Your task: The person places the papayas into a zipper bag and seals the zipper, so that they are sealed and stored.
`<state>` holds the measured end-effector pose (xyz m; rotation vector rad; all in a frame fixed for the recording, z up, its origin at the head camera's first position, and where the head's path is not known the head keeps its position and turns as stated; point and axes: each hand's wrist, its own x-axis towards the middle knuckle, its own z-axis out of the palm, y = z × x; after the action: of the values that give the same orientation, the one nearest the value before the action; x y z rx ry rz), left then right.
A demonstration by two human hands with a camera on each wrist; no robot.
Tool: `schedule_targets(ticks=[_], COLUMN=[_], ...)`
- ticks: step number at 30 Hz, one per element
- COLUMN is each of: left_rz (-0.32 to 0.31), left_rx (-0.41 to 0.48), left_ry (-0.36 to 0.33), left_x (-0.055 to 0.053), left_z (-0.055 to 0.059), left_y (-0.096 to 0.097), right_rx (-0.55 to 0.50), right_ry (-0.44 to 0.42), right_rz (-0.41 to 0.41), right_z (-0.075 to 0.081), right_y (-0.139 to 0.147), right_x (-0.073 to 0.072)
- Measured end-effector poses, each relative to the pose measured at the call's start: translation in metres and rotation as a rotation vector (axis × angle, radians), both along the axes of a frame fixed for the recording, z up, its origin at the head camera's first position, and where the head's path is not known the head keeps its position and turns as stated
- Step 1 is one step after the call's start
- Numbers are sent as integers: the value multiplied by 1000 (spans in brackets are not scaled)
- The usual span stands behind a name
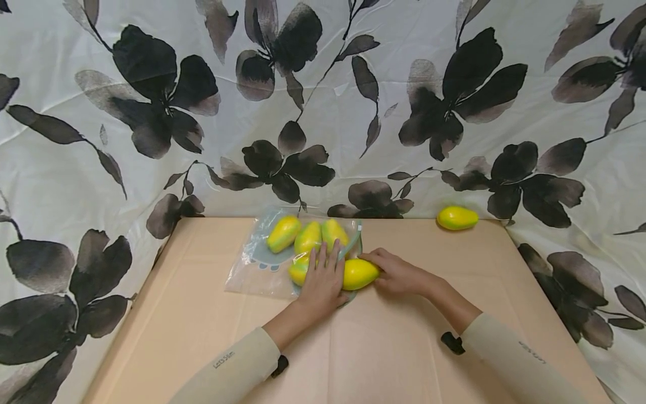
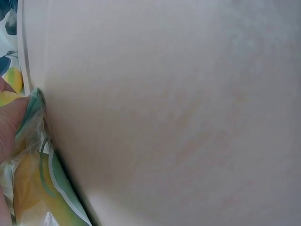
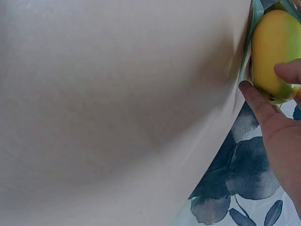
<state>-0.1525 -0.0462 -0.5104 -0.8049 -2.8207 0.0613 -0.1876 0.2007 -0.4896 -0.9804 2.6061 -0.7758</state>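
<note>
A clear plastic zip bag (image 1: 247, 278) with a greenish edge lies flat, several yellow-green mangoes (image 1: 284, 234) inside it. My left hand (image 1: 323, 283) rests on the bag with straight, slightly spread fingers over the fruit. In the left wrist view its thumb (image 2: 11, 122) touches the bag's edge. At the bag's right-hand mouth, my right hand (image 1: 401, 275) holds a yellow mango (image 1: 360, 274) by its outer end. The right wrist view shows the thumb on top of this mango (image 3: 273, 52), with the far end in the bag's opening.
Another mango (image 1: 457, 217) lies by itself at the back right edge of the cardboard-coloured table (image 1: 212, 348). A white cloth with dark flowers (image 1: 363, 129) hangs behind the table and shows along both sides.
</note>
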Motion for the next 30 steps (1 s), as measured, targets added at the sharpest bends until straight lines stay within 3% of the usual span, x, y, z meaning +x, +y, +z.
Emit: schedule_targets(ticks=[9, 16, 23, 30], left_rz=[-3, 7, 7, 16], left_rx=[33, 18, 9, -20], left_ry=[-15, -23, -30, -5], left_x=[0, 0, 2, 3], left_z=[0, 0, 1, 1], left_y=[0, 1, 2, 2], right_rx=[-77, -82, -49, -133], right_ry=[-127, -28, -27, -98], right_rz=[-49, -11, -57, -117], right_z=[-3, -7, -5, -6], right_y=[2, 3, 1, -7], right_x=[1, -2, -2, -3])
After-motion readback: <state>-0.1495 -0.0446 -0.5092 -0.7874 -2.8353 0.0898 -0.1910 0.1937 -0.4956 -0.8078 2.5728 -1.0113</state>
